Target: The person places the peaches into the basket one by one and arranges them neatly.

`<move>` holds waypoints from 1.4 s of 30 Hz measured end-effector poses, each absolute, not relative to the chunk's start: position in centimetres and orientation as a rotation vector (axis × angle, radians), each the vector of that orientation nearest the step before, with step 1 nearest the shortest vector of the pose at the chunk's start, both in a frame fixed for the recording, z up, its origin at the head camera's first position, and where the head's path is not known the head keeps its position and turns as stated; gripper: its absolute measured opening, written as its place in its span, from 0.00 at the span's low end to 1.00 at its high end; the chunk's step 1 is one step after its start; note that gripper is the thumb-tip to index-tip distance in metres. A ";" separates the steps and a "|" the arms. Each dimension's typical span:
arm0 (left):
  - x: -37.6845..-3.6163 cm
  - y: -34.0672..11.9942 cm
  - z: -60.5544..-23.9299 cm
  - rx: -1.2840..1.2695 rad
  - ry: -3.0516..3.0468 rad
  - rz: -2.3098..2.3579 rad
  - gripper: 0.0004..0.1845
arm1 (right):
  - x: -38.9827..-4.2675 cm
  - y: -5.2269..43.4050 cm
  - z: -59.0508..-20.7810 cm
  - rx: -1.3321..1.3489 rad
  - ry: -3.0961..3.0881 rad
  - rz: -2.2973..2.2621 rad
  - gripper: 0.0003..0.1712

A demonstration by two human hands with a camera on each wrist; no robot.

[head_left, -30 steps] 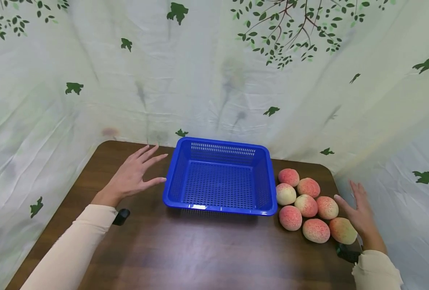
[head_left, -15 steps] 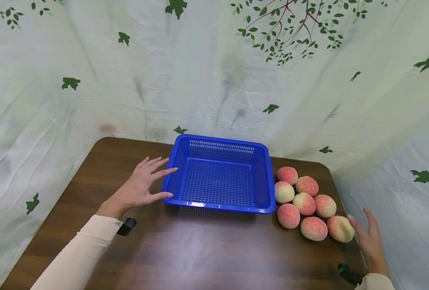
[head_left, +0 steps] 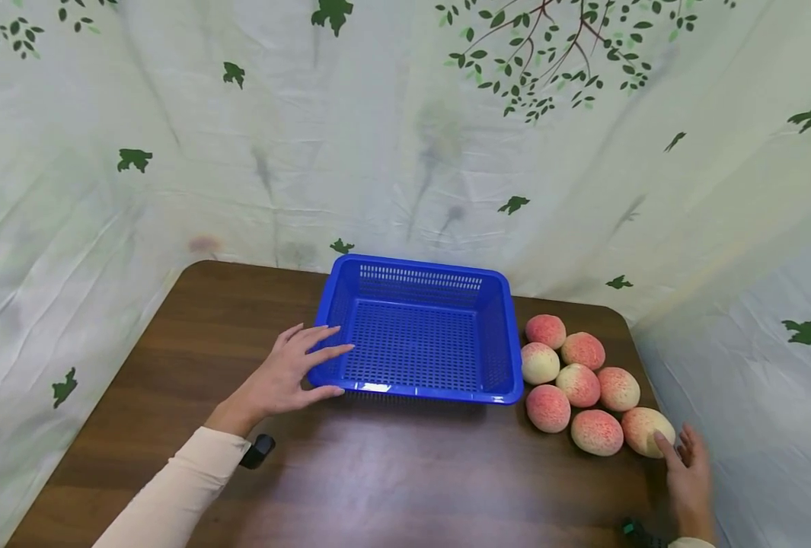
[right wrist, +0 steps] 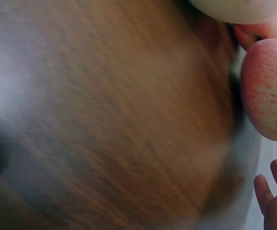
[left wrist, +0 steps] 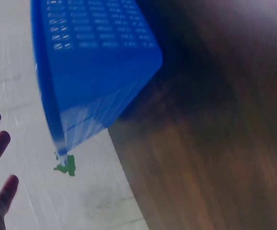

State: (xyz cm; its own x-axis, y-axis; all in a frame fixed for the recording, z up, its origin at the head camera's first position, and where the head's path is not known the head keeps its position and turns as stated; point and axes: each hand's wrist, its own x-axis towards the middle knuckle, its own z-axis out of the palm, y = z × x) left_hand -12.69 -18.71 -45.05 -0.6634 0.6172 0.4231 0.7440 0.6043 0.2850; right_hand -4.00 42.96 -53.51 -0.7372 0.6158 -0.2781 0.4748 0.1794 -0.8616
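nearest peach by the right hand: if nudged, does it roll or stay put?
Likely rolls: the nearest peach is rounded and lies loose on the smooth wooden table, right by the table's right edge. The other peaches touching it on the left would probably block a roll that way. The right hand has a fingertip at it, no grip yet.

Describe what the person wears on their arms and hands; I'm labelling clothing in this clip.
Both hands are bare. The left hand comes out of a long cream sleeve with a small black device at the wrist; the right hand has a dark wrist device too.
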 end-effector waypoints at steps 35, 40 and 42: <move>-11.7 -16.6 -48.8 -1.225 -2.399 -0.515 0.16 | -4.8 41.8 -55.4 -1.147 -2.211 1.546 0.50; -11.6 -16.5 -48.9 -1.194 -2.399 -0.511 0.15 | -4.8 41.7 -55.6 -1.147 -2.170 1.563 0.49; -11.6 -16.4 -49.0 -1.175 -2.403 -0.513 0.16 | -4.9 41.8 -55.6 -1.145 -2.160 1.559 0.49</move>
